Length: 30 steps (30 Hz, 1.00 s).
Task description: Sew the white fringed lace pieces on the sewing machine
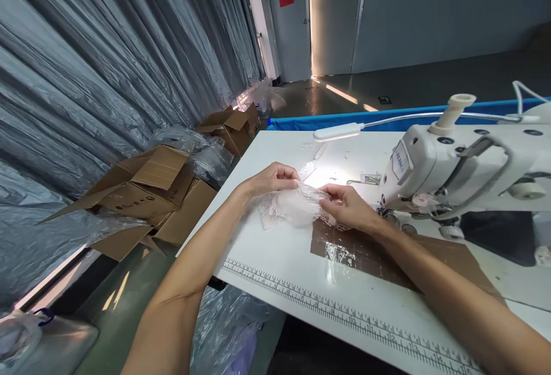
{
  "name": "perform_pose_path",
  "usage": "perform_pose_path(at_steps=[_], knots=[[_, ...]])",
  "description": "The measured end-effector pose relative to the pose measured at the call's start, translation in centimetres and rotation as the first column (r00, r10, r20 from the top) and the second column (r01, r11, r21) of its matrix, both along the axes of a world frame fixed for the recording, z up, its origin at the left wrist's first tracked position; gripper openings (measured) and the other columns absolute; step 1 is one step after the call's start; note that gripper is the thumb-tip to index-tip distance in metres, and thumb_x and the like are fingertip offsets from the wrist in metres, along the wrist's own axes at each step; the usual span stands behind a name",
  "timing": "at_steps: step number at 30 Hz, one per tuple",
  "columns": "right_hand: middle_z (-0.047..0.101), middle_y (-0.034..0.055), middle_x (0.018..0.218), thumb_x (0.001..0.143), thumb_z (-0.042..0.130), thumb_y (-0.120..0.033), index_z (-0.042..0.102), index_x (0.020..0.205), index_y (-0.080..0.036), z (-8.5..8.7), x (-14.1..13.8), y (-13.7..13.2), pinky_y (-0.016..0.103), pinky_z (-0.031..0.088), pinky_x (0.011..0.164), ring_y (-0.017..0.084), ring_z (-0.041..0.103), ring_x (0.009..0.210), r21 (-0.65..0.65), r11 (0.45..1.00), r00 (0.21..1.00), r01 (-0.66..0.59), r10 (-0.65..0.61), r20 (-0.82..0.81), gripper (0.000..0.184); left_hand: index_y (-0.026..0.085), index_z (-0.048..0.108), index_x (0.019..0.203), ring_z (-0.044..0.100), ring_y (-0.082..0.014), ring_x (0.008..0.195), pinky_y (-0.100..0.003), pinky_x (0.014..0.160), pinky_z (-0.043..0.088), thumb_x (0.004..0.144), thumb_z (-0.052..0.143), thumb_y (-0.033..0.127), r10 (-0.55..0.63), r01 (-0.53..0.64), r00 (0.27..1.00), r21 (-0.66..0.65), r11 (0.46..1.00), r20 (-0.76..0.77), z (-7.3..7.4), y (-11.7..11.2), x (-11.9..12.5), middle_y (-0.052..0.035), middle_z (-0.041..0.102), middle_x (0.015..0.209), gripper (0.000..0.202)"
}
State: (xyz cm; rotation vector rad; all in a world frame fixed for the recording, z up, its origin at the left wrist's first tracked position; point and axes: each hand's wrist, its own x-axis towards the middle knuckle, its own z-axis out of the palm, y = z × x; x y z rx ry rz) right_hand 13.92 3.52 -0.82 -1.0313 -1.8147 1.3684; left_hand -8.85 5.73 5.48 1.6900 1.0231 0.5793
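Note:
A piece of white lace fabric [297,205] lies bunched on the white sewing table, with a scalloped, holed edge showing. My left hand [275,180] pinches its upper left part between thumb and fingers. At its right side my right hand [344,205] grips the edge, fingers closed on the cloth. A narrow white strip [313,163] runs up and away from the fabric beyond my left hand. Just right of my right hand stands the head of a white sewing machine [415,162]; its needle area is partly hidden behind that hand.
A lit lamp [338,132] on a bendable neck hangs over the table. Brown tape or board [344,251] covers part of the tabletop under my right forearm. A printed ruler [318,304] follows the front edge. Open cardboard boxes [146,191] and plastic bags stand left on the floor.

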Motion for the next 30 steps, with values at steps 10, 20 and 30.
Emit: perform_pose_path(at_steps=[10,20,30], knots=[[0.066,-0.0002,0.068,0.070,0.061,-0.033,0.071,0.083,-0.017,-1.0,1.2,1.1,0.026,0.045,0.057,0.015,0.058,0.063,-0.081,0.982,0.944,0.169,-0.185,-0.274,0.023,0.014,0.069,0.076,0.042,-0.0065,0.054,-0.018,0.048,0.029,0.066,0.073,0.031,-0.036,0.038,0.999,-0.064,0.997,0.028,-0.7,1.9,1.8,0.0026,0.052,0.061,0.020],[0.064,0.0029,0.070,0.071,0.054,-0.041,0.069,0.092,-0.016,-2.6,1.0,2.1,0.031,0.053,0.064,0.018,0.061,0.068,0.006,0.960,0.924,0.279,-0.267,-0.275,0.035,0.014,0.060,0.063,0.037,-0.0081,0.056,-0.022,0.051,0.026,0.079,0.064,0.043,0.026,0.000,0.985,0.154,0.988,-0.173,-1.0,4.4,3.9,0.0024,0.044,0.060,0.034],[0.066,0.0156,0.107,0.089,0.038,-0.025,0.060,0.123,-0.009,-2.6,1.1,1.8,0.046,0.050,0.097,0.026,0.061,0.105,0.204,0.907,0.928,0.369,-0.348,-0.135,0.044,0.014,0.061,0.068,0.041,-0.0093,0.057,-0.022,0.052,0.030,0.082,0.055,0.043,-0.008,0.102,0.937,0.254,0.962,-0.349,-0.8,5.6,4.7,0.0015,0.047,0.062,0.033]])
